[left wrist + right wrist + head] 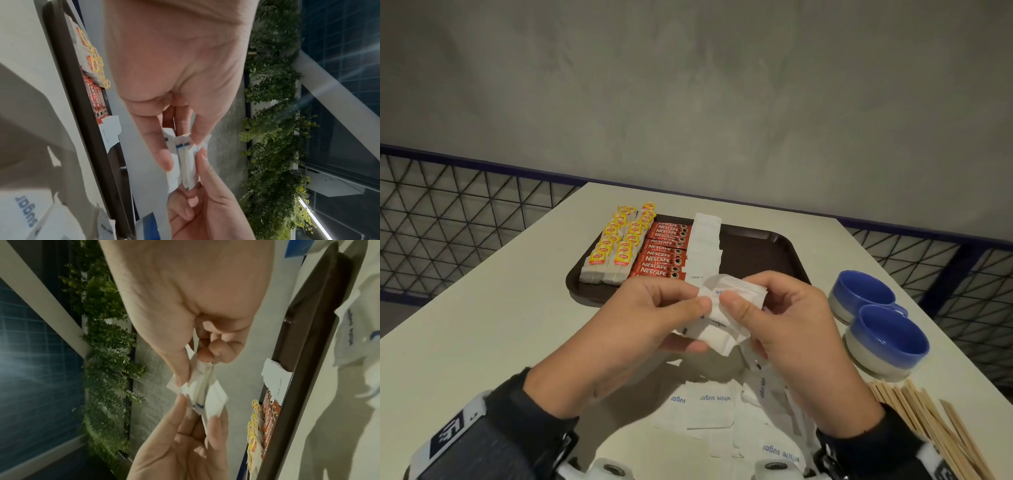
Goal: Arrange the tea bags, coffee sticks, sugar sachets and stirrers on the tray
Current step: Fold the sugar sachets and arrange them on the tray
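From the head view both hands, the left hand (640, 318) and the right hand (787, 322), pinch a bunch of sugar sachets (726, 308) just above the tray (767, 253), and each wrist view shows fingertips (164, 160) clamping those sachets' edges.

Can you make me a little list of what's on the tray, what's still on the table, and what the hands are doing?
tray: brown, on the white table
on tray: tea bags, coffee sticks, row of sugar sachets
right part of tray: bare
left hand: pinching a bunch of sugar sachets
right hand: pinching the same bunch
still on table: loose sugar sachets, stirrers, two blue cups
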Available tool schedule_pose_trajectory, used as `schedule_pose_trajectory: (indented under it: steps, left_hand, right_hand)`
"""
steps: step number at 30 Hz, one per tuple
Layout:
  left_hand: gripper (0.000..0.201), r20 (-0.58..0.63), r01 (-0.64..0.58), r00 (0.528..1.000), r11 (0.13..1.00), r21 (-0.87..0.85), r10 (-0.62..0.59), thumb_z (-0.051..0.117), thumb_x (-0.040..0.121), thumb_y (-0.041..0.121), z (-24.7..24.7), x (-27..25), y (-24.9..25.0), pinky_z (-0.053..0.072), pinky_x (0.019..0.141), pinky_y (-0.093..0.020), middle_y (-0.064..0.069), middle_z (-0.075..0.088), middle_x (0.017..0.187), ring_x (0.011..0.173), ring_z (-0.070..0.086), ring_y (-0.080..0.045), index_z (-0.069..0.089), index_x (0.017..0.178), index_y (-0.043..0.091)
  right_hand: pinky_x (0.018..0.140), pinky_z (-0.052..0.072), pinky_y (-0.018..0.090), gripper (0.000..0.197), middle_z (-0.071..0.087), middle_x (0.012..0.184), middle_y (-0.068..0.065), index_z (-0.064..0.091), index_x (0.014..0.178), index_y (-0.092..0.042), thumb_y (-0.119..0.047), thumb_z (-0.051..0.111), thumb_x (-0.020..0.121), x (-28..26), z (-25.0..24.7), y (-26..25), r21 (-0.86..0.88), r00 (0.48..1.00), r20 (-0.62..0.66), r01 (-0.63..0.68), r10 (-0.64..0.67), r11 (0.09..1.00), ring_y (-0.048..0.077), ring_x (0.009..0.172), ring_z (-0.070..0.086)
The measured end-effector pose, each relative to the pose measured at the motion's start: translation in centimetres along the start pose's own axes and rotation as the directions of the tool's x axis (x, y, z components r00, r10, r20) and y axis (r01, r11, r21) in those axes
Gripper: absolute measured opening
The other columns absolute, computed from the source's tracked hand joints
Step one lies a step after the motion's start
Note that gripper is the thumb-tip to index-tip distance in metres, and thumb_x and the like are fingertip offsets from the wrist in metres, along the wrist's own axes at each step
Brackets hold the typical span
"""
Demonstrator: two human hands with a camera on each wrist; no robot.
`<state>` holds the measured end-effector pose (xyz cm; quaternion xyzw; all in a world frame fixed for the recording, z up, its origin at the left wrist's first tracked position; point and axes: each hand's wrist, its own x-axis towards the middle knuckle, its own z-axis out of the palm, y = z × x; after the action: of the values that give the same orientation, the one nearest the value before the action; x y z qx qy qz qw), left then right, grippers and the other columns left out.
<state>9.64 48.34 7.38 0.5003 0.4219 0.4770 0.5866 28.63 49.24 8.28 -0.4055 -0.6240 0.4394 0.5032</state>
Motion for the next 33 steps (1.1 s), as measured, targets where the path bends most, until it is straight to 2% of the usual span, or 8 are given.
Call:
schedule_pose_trajectory:
  steps: [4,12,14,16,19,22,26,33]
  left_hand:
    - [0.017,0.001,-0.021,1.0,0.998,0.052,0.021,0.066,0.095,0.011,-0.2,0.1,-0.4,0.063,0.076,-0.03,-0.006,0.08,0.103,0.095,0.077,-0.019,0.083,0.094,0.01]
    - [0.018,-0.024,-0.1,0.995,0.994,0.035,0.101,0.067,0.093,0.005,-0.1,0.3,-0.8,0.063,0.076,-0.028,-0.008,0.08,0.102,0.097,0.077,-0.021,0.083,0.098,0.011]
    - [0.019,-0.041,-0.121,0.992,0.992,0.045,0.123,0.067,0.093,0.003,-0.1,0.4,-0.8,0.064,0.077,-0.028,-0.008,0.081,0.101,0.096,0.077,-0.021,0.082,0.101,0.011]
    - [0.018,-0.053,-0.132,0.99,0.99,0.043,0.134,0.068,0.092,0.002,-0.2,0.4,-0.6,0.064,0.076,-0.027,-0.008,0.081,0.101,0.094,0.078,-0.02,0.081,0.102,0.01]
    - [0.019,-0.067,-0.146,0.987,0.989,0.024,0.148,0.068,0.091,-0.001,-0.5,0.4,-0.5,0.064,0.075,-0.029,-0.01,0.08,0.101,0.094,0.078,-0.022,0.079,0.105,0.007]
    - [0.039,-0.065,-0.17,0.984,0.985,-0.026,0.168,0.066,0.09,-0.011,-0.6,0.5,-0.4,0.065,0.081,-0.039,-0.016,0.079,0.104,0.099,0.077,-0.029,0.067,0.122,0.01]
    - [0.06,-0.038,-0.188,0.982,0.982,-0.036,0.187,0.064,0.087,-0.018,-0.6,0.4,-0.3,0.06,0.091,-0.047,-0.013,0.078,0.11,0.103,0.076,-0.031,0.056,0.133,0.02]
    - [0.032,-0.144,-0.221,0.967,0.974,-0.043,0.213,0.068,0.096,0.012,-0.3,0.2,0.0,0.059,0.085,-0.047,-0.01,0.08,0.099,0.093,0.076,-0.026,0.064,0.125,0.024]
  right_hand:
    - [0.048,0.045,0.014,0.011,0.073,0.076,0.004,0.073,0.087,-0.01,-0.02,0.078,0.084,0.0,0.2,0.2,-0.045,1.0,0.006,0.0,0.0,0.999,0.005,0.057,0.063]
    - [0.048,0.045,0.013,0.011,0.073,0.077,0.002,0.073,0.093,-0.009,-0.017,0.077,0.086,0.0,0.3,0.1,-0.033,1.0,0.021,-0.015,0.016,0.999,0.004,0.056,0.062]
    - [0.048,0.049,0.021,0.006,0.073,0.079,0.001,0.075,0.093,-0.017,-0.021,0.076,0.088,0.0,0.2,0.0,-0.113,1.0,0.002,0.023,-0.023,0.993,0.013,0.058,0.063]
    - [0.059,0.06,0.04,0.004,0.074,0.082,-0.002,0.075,0.092,-0.027,-0.023,0.074,0.09,0.1,0.1,-0.2,-0.216,0.998,-0.009,0.06,-0.063,0.975,0.027,0.071,0.067]
    - [0.069,0.061,0.05,0.011,0.075,0.083,-0.006,0.076,0.091,-0.029,-0.019,0.073,0.092,0.4,-0.1,-0.6,-0.276,0.997,-0.007,0.073,-0.078,0.958,0.026,0.077,0.07]
    - [0.07,0.062,0.046,0.013,0.075,0.086,-0.006,0.076,0.097,-0.029,-0.017,0.073,0.092,0.8,0.1,-0.6,-0.298,0.998,0.003,0.064,-0.066,0.952,0.023,0.078,0.07]
    - [0.064,0.062,0.034,0.035,0.07,0.085,0.002,0.07,0.12,-0.031,-0.016,0.077,0.089,0.9,0.7,-0.7,-0.335,0.999,-0.03,0.008,-0.019,0.942,0.026,0.076,0.067]
    - [0.058,0.059,0.025,0.041,0.067,0.083,0.001,0.069,0.125,-0.03,-0.019,0.079,0.087,1.2,1.2,-1.9,-0.425,0.999,-0.005,0.029,-0.034,0.905,0.021,0.071,0.067]
